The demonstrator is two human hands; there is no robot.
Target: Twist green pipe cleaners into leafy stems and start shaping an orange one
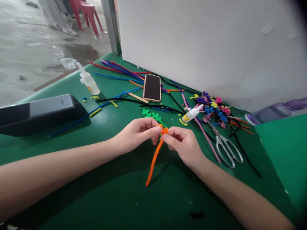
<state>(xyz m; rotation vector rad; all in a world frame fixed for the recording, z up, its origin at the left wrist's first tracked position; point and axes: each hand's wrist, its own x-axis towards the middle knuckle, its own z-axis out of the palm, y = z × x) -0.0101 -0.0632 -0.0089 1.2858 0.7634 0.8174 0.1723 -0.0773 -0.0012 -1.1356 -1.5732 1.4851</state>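
Head view shows the left hand (137,132) and the right hand (181,143) meeting over the green table (115,198), both pinched shut on one orange pipe cleaner (154,159). The fingertips of the two hands nearly touch, and between them the top of the stem is curled into a small loop. From that pinch the free length hangs down and toward the person, its lower end resting on the table below the left thumb.

To shape the curl well, I judge that the pinch should stay close to the bend, so the wire core folds where the fingertips sit and not farther down the stem. One hand should anchor the loop while the other turns the stem in small steps; a loose grip would let the loop spring open.

Just beyond the left fingers lies a green pipe-cleaner leaf piece (151,115). Beyond the right hand a small glue bottle (192,113) lies on its side, with a heap of finished pipe-cleaner flowers (213,108) behind it. Scissors (226,148) lie to the right of the right hand, apart from it. A phone (152,87) lies face up farther back.
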